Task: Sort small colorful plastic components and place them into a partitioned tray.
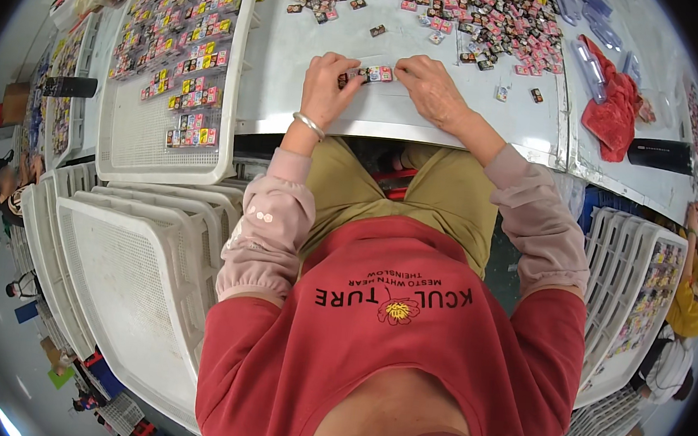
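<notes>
On the white tabletop in front of me lies a short row of small printed tiles, pink, white and dark, set side by side. My left hand is closed over the row's left end, its thumb along the near side. The fingers of my right hand are bent together at the row's right end and seem to touch it. Beyond my hands spreads a big pile of loose tiles, pink, black, white and yellow. A few single tiles lie nearer, among them a dark tile.
At my left a white mesh tray carries many clear packs of tiles. Empty white trays are stacked below it. To the right lie a red cloth, clear plastic cases and a black cylinder. Other people are around.
</notes>
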Action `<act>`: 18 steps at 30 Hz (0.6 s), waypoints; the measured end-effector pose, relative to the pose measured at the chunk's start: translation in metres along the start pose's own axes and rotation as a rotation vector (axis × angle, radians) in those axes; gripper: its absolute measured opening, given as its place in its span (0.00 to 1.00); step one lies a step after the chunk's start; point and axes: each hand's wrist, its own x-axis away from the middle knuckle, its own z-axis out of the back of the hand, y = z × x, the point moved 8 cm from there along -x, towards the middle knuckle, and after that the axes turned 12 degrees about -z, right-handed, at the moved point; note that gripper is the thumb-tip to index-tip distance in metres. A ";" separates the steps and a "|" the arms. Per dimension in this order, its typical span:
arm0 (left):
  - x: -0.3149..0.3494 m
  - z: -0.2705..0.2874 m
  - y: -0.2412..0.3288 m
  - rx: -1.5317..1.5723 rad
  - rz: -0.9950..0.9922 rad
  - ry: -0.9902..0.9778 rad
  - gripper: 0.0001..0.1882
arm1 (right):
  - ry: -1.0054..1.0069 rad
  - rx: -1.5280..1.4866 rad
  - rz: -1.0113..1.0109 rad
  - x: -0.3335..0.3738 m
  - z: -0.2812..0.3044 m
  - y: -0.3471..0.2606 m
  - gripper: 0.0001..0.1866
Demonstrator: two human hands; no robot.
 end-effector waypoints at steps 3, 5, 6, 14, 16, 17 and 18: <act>-0.012 -0.017 -0.002 -0.146 0.003 -0.192 0.12 | 0.064 -0.115 -0.059 0.001 0.006 0.008 0.13; -0.018 -0.020 -0.007 -0.133 0.018 -0.239 0.12 | 0.190 -0.248 -0.202 0.002 0.021 0.019 0.14; -0.017 -0.023 -0.009 -0.115 0.035 -0.289 0.13 | 0.191 -0.252 -0.203 0.004 0.022 0.016 0.14; -0.010 -0.018 -0.019 0.269 0.248 -0.166 0.10 | 0.171 -0.648 -0.397 -0.004 0.020 0.011 0.15; -0.008 -0.012 -0.027 0.427 0.330 -0.075 0.09 | 0.129 -0.717 -0.395 -0.017 0.020 0.004 0.16; -0.006 -0.016 -0.030 0.668 0.393 -0.060 0.08 | 0.085 -0.786 -0.397 -0.022 0.018 0.001 0.17; -0.006 -0.020 -0.028 0.910 0.453 -0.044 0.08 | 0.084 -0.785 -0.393 -0.026 0.018 -0.002 0.17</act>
